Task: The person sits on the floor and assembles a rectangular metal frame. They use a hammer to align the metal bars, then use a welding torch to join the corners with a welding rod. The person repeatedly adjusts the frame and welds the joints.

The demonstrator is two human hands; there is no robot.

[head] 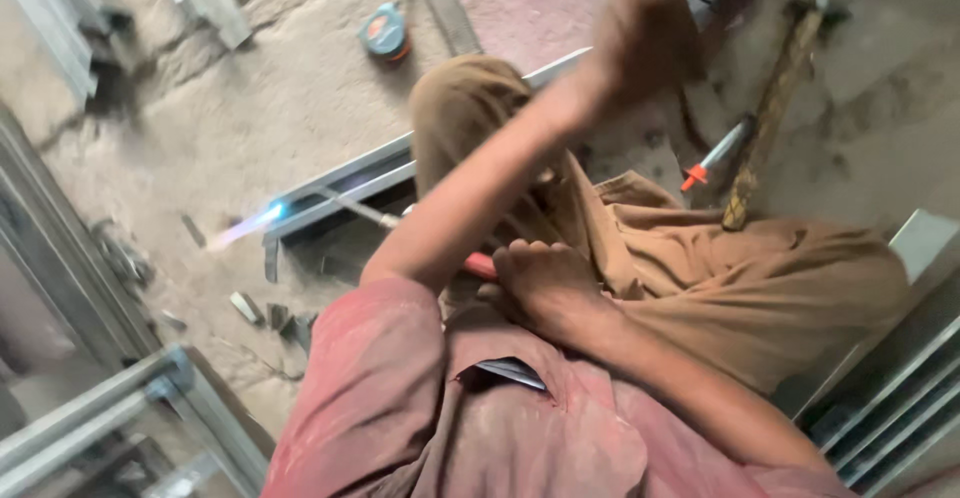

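Two bare hands in view, well apart. Right hand (545,283) low at centre, fist clamped on the red handle of a welding electrode holder (480,264); its thin rod (350,204) runs out toward 10 o'clock and ends at a blue-white arc (275,210) on a grey metal bar (350,180), with a pale streak trailing off toward 8 o'clock.

Left hand (650,23) raised at 1 o'clock, blurred; forearm crosses the frame diagonally. Cannot tell whether its fingers are curled or spread, nor whether it holds anything.

Bar lies on the dusty concrete floor (250,108), slanting from 9 o'clock up toward 1 o'clock, passing under the person's tan-trousered knee (470,108).

At 12 o'clock, a blue and orange tape measure (386,33). At 2 o'clock, a hammer (775,108) with a wooden handle; just beside it a screwdriver (715,158) with an orange tip. Metal offcuts (262,310) scattered at 8 o'clock. Grey steel frames (90,408) at 7 o'clock, more at 4 o'clock.
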